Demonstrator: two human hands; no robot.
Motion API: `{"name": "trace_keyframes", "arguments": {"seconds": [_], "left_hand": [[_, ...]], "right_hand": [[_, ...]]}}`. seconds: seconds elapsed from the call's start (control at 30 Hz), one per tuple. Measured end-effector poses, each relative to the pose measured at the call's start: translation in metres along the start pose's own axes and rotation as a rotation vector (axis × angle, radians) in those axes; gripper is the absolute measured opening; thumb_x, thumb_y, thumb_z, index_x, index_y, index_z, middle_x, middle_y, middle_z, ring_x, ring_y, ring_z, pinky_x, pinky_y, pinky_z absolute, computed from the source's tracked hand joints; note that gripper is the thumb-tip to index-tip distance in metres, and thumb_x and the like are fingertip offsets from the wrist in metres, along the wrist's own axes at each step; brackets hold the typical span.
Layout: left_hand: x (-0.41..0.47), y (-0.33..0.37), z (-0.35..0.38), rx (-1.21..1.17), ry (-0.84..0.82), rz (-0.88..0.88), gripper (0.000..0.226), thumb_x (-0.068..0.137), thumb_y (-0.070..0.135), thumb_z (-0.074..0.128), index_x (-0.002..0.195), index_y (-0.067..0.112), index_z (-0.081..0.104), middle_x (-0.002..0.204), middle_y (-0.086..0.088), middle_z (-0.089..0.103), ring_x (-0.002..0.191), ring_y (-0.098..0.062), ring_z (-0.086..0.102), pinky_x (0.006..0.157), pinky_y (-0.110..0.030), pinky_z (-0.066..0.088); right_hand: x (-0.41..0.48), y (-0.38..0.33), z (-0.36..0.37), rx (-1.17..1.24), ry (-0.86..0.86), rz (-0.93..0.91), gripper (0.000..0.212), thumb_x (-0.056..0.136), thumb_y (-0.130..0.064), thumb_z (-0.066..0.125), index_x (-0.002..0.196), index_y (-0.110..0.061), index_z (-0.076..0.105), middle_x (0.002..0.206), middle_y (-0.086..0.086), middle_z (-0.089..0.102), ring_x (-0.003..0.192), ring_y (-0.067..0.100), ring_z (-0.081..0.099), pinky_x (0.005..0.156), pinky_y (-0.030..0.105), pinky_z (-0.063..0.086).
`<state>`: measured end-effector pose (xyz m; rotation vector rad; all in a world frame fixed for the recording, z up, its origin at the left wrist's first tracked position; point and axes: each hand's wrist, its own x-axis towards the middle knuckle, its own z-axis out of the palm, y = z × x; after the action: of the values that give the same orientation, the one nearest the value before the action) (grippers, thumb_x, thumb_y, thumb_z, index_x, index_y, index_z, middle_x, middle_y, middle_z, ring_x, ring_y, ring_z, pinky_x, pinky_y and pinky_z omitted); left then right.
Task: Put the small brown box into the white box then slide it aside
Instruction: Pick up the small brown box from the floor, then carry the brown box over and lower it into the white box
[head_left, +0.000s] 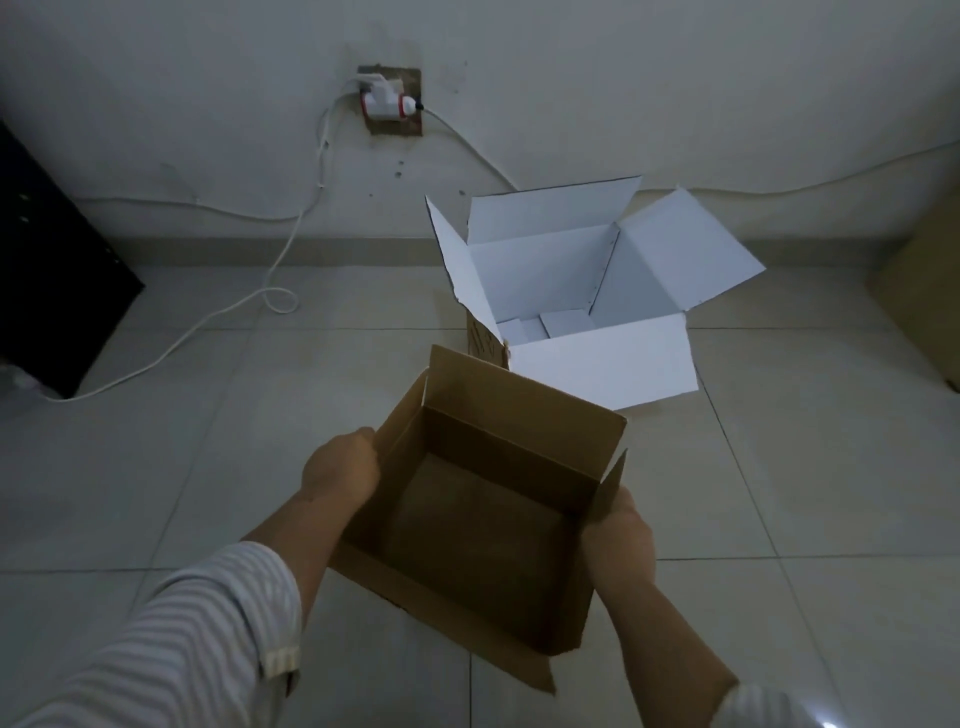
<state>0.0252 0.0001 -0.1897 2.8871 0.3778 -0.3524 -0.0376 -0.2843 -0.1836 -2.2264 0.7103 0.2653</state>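
A small brown box (483, 499), open and with nothing inside it, is held above the tiled floor in the lower middle of the head view. My left hand (340, 470) grips its left wall. My right hand (618, 535) grips its right wall by the flap. Beyond it, to the upper right, stands the larger white box (545, 275) on the floor, its four flaps spread open. Its near flap lies just past the brown box's far flap. Some white pieces lie on its bottom.
A white cable (270, 280) runs from a wall socket (389, 101) down across the floor at the left. A dark cabinet (47, 270) stands at the far left. Another brown carton (930, 291) sits at the right edge.
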Motion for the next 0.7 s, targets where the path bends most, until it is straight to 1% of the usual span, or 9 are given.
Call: {"name": "trace_keyframes", "arguments": {"seconds": [0.13, 0.27, 0.37, 0.43, 0.53, 0.6, 0.7], "left_hand": [[-0.034, 0.019, -0.066, -0.021, -0.027, -0.027, 0.018, 0.096, 0.012, 0.046, 0.111, 0.009, 0.056, 0.096, -0.012, 0.066, 0.074, -0.021, 0.055, 0.064, -0.030, 0.043], [-0.068, 0.035, -0.133, -0.050, -0.006, -0.024, 0.014, 0.096, 0.012, 0.047, 0.106, 0.008, 0.056, 0.081, -0.005, 0.056, 0.071, -0.019, 0.054, 0.060, -0.027, 0.039], [-0.091, 0.048, -0.189, -0.087, 0.033, -0.026, 0.014, 0.096, 0.013, 0.046, 0.104, 0.008, 0.056, 0.076, -0.003, 0.053, 0.069, -0.018, 0.054, 0.059, -0.027, 0.037], [-0.105, 0.057, -0.225, -0.108, 0.053, -0.025, 0.014, 0.097, 0.013, 0.044, 0.103, 0.007, 0.056, 0.076, -0.004, 0.053, 0.068, -0.019, 0.054, 0.058, -0.028, 0.037], [-0.119, 0.071, -0.277, -0.150, 0.095, -0.024, 0.015, 0.097, 0.015, 0.043, 0.103, 0.008, 0.056, 0.077, -0.004, 0.054, 0.069, -0.020, 0.054, 0.057, -0.027, 0.036], [-0.124, 0.081, -0.307, -0.177, 0.126, -0.014, 0.016, 0.097, 0.015, 0.043, 0.102, 0.008, 0.056, 0.079, -0.006, 0.054, 0.071, -0.021, 0.054, 0.058, -0.029, 0.037], [-0.123, 0.098, -0.341, -0.216, 0.181, 0.013, 0.016, 0.096, 0.016, 0.044, 0.103, 0.008, 0.056, 0.081, -0.006, 0.055, 0.074, -0.023, 0.054, 0.061, -0.032, 0.039]], "right_hand": [[-0.016, -0.043, -0.061, -0.071, -0.002, -0.050, 0.025, 0.085, 0.002, 0.043, 0.106, -0.011, 0.049, 0.074, 0.004, 0.055, 0.063, 0.019, 0.053, 0.057, 0.031, 0.043], [-0.036, -0.088, -0.121, -0.110, 0.004, -0.107, 0.023, 0.088, 0.000, 0.043, 0.106, -0.012, 0.050, 0.067, -0.001, 0.051, 0.056, 0.011, 0.048, 0.046, 0.022, 0.034], [-0.056, -0.127, -0.169, -0.114, 0.021, -0.151, 0.028, 0.086, 0.001, 0.042, 0.109, -0.013, 0.050, 0.065, -0.002, 0.051, 0.056, 0.011, 0.048, 0.047, 0.024, 0.035], [-0.069, -0.153, -0.202, -0.119, 0.027, -0.180, 0.029, 0.086, 0.001, 0.042, 0.110, -0.013, 0.050, 0.067, 0.001, 0.053, 0.057, 0.014, 0.050, 0.049, 0.025, 0.038], [-0.085, -0.188, -0.251, -0.121, 0.050, -0.232, 0.031, 0.086, 0.000, 0.041, 0.111, -0.015, 0.052, 0.079, 0.011, 0.063, 0.064, 0.022, 0.057, 0.055, 0.028, 0.043], [-0.091, -0.209, -0.280, -0.115, 0.075, -0.263, 0.035, 0.085, 0.000, 0.041, 0.112, -0.017, 0.054, 0.084, 0.011, 0.064, 0.067, 0.023, 0.056, 0.053, 0.027, 0.041], [-0.089, -0.233, -0.314, -0.116, 0.114, -0.313, 0.035, 0.085, 0.000, 0.041, 0.113, -0.017, 0.054, 0.083, 0.007, 0.059, 0.068, 0.021, 0.052, 0.049, 0.022, 0.034]]}}
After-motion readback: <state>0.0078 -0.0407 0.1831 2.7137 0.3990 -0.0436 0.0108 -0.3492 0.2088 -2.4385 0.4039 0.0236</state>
